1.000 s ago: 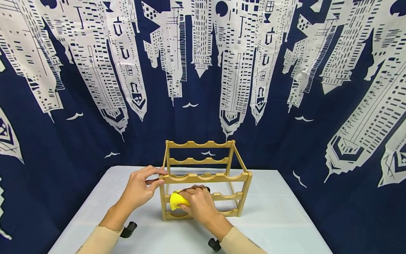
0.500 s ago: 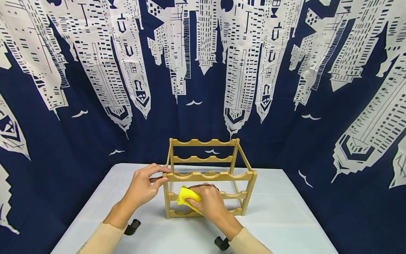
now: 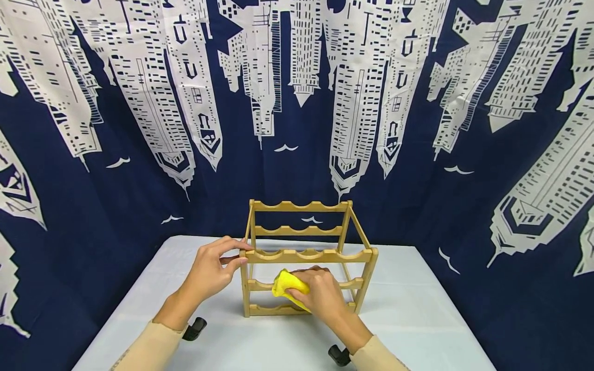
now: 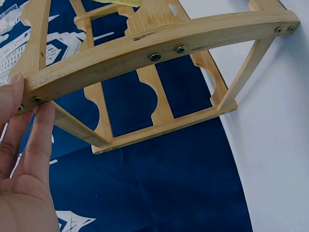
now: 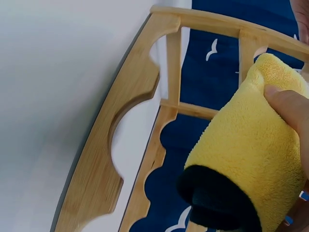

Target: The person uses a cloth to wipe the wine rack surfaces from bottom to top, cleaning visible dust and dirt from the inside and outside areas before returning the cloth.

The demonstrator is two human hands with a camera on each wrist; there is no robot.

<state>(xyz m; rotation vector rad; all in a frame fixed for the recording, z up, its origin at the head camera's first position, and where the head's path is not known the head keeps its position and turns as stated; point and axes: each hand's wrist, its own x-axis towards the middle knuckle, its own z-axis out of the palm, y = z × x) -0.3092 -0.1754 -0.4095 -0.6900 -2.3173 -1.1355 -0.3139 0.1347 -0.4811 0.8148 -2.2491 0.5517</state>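
A light wooden wine rack (image 3: 308, 256) with scalloped rails stands upright on the table. My left hand (image 3: 212, 268) pinches its upper front left corner; in the left wrist view the thumb and fingers of that hand (image 4: 30, 159) lie on either side of the side post's end. A yellow cloth (image 3: 289, 283) is gripped in my right hand (image 3: 325, 294) at the front middle rail. Seen from the right wrist, the cloth (image 5: 246, 145) is fluffy with a dark edge, and the thumb (image 5: 285, 104) presses on it. Cloth and hand hide part of that rail.
The table (image 3: 408, 319) has a white cover. Behind it hangs a dark blue curtain (image 3: 287, 180) printed with white buildings and birds. Black straps or mounts (image 3: 195, 329) sit at both wrists.
My right hand has slid the yellow cloth rightward along the front middle rail. The left hand keeps its hold on the rack's corner. The head view has shifted slightly.
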